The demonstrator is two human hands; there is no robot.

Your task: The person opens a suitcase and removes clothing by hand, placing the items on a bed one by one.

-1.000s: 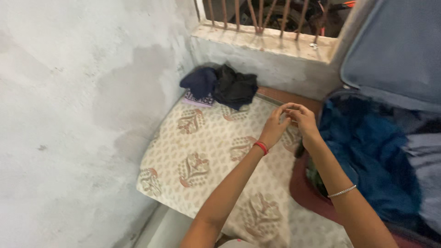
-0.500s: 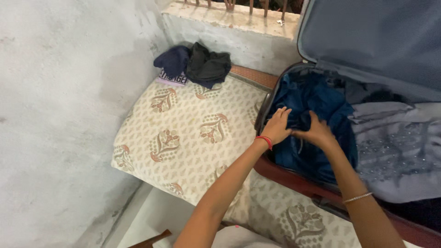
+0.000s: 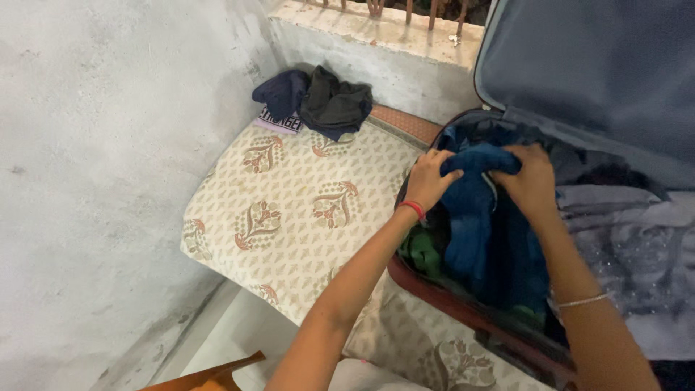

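So the base here is a mattress [image 3: 289, 210] with a cream cover, printed with reddish-brown floral motifs, shoved up against a rough grey wall on the left. At its far corner there's a little heap of dark clothes [image 3: 318, 101], navy and charcoal, sitting near the window ledge. On the right side an open suitcase [image 3: 463, 311] with a reddish rim lies on it, lid propped up.

I saw both bare forearms stretched forward and inward, the left hand [image 3: 428, 179] and right hand [image 3: 534, 182] close together, fingers curled in a grip, a band at each wrist.
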